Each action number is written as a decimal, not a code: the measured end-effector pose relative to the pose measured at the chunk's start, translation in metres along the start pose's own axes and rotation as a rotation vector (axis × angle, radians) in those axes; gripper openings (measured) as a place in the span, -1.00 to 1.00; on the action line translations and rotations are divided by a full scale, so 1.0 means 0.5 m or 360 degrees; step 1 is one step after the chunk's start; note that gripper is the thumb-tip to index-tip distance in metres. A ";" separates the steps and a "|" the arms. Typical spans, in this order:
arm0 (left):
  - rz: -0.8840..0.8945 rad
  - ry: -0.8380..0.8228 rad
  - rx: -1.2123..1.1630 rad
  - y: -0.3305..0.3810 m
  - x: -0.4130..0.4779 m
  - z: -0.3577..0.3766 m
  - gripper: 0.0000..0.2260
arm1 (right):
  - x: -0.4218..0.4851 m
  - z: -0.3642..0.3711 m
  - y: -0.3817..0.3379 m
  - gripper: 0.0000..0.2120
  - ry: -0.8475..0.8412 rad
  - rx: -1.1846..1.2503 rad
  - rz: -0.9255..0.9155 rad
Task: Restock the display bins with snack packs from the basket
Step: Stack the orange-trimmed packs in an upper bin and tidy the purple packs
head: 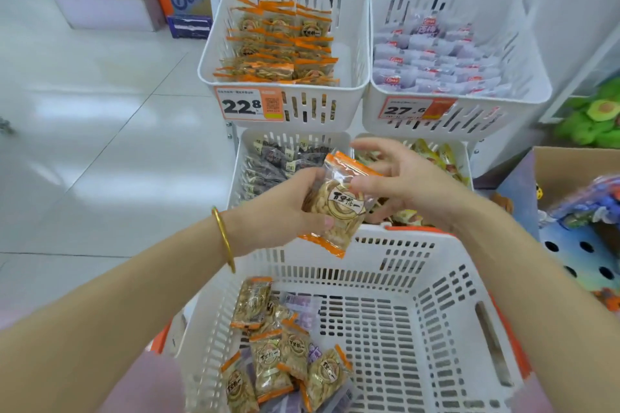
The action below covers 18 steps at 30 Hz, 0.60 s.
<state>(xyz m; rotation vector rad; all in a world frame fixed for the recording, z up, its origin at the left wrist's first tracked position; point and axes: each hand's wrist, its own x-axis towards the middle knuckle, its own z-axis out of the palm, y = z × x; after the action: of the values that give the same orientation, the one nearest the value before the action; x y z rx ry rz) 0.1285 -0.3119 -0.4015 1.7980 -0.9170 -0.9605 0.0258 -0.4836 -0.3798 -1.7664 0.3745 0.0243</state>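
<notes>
pinching snack pack, left hand curled, right hand splayed

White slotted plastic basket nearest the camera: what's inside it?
Clear orange-edged snack packs piled in the near-left corner of the white slotted plastic basket, with pale purple packs partly buried among them. How many lie under the pile is covered.

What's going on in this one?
A person is restocking snacks. Their left hand holds one orange-edged snack pack above the white basket, with the right hand open beside its top corner. More such packs lie in the basket; the matching upper-left bin is partly filled.
</notes>
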 end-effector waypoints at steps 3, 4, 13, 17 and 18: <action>0.0126 -0.0020 0.0150 0.039 0.044 -0.039 -0.28 | 0.035 -0.026 -0.067 -0.71 -0.0164 -0.0478 -0.0115; 0.0159 0.0011 0.0228 0.053 0.060 -0.051 -0.26 | 0.050 -0.033 -0.087 -0.80 -0.0144 -0.0583 -0.0171; 0.0342 0.0875 0.1144 0.112 0.222 -0.184 -0.56 | 0.220 -0.122 -0.208 -0.80 0.1076 -0.0535 -0.0451; 0.0424 0.0841 0.1429 0.096 0.266 -0.192 -0.66 | 0.295 -0.108 -0.203 -0.81 0.1349 -0.1117 -0.0313; 0.0428 0.0843 0.1454 0.091 0.274 -0.192 -0.68 | 0.304 -0.101 -0.199 -0.82 0.1382 -0.1226 -0.0274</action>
<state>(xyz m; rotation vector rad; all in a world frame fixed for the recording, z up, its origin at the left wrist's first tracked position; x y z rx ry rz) 0.2631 -0.4134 -0.3616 2.3975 -1.2993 0.1899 0.1866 -0.5499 -0.3072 -2.5058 0.9176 -0.8432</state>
